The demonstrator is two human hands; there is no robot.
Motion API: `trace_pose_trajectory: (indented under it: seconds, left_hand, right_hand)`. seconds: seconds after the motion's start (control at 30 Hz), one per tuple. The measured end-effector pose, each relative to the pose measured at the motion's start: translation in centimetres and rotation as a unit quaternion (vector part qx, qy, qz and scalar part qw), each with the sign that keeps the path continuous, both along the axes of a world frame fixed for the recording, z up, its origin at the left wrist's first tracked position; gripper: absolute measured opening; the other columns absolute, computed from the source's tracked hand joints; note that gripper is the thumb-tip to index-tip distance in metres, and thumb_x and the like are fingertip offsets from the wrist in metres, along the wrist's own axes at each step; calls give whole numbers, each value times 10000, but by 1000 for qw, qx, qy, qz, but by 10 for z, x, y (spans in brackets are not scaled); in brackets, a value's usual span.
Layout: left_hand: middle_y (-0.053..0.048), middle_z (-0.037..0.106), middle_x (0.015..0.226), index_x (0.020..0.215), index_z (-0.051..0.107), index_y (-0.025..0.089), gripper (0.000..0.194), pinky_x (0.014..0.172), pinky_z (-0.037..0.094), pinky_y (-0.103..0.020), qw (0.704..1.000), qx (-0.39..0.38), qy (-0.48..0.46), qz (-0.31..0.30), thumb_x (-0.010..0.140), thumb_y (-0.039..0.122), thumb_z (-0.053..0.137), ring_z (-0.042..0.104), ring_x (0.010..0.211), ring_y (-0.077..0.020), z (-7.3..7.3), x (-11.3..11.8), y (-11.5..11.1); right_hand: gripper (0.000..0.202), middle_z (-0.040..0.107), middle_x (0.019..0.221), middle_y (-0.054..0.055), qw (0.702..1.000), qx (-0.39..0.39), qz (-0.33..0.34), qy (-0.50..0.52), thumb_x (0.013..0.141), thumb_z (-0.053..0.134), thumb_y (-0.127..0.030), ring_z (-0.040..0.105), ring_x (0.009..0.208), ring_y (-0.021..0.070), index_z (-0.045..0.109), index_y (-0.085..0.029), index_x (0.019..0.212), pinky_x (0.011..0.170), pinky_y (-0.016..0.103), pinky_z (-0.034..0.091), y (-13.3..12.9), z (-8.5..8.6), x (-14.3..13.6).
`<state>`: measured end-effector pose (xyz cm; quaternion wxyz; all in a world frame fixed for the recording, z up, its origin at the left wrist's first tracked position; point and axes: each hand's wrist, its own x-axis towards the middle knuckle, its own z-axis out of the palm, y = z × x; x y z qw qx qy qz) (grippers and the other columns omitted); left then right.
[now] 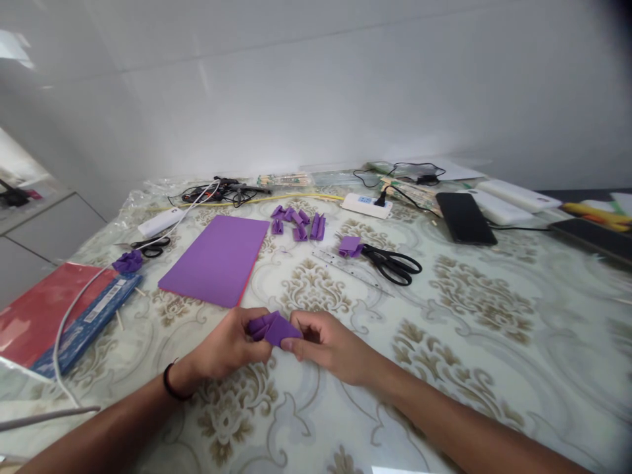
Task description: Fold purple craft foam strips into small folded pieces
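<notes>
Between my two hands is a small piece of folded purple paper (280, 329), held just above the patterned tablecloth. My left hand (241, 342), with a dark band at the wrist, pinches its left side. The right corner is gripped between thumb and fingers of my right hand (326, 343). Beyond them lies a stack of purple paper sheets (217, 257), a red edge showing beneath. Several folded purple paper pieces (298, 222) sit together behind it. Black-handled scissors (392, 262) rest to the right, their blades partly covered by purple paper squares (350, 246). Nearby is a clear ruler (350, 271).
At left are a packet of red paper (64, 309), a crumpled purple paper piece (128, 261), a second pair of scissors (153, 246) and a white cable (74, 309). A power strip (367, 205), a black phone (465, 218) and white boxes (513, 201) stand toward the back right.
</notes>
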<state>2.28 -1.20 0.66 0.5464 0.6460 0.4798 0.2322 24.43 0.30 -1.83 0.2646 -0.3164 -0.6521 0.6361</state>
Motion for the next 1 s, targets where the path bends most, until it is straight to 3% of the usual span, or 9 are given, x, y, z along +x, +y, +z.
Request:
trace_pose_trajectory:
  seconds: [0.4,0.77,1.0]
  left_hand:
    - [28,608,614,753,607,155,50,546,343,-231,1000,3,0,10,731,199,607,480,569,-105,4,1,1]
    - [5,659,588,806,647,150,162,547,415,-236,999,-3,-33,31,812,312,651,566,532,-124,3,-2,6]
    - [-2,670,563,752,607,157,129,571,432,-239,996,10,-73,54,796,269,654,575,530,-127,6,-4,9]
  right_hand:
    - [373,428,649,-48,1000,-10,-5,16,900,667,-437,378,598,119,435,-210,717,557,274,257,-1,3,0]
    - [402,380,640,-57,999,-2,-40,12,893,669,-458,358,587,116,408,-217,703,554,274,250,0,4,-1]
    - [431,418,652,-52,998,-5,-55,23,883,686,-530,366,594,118,450,-212,712,558,274,274,0,11,1]
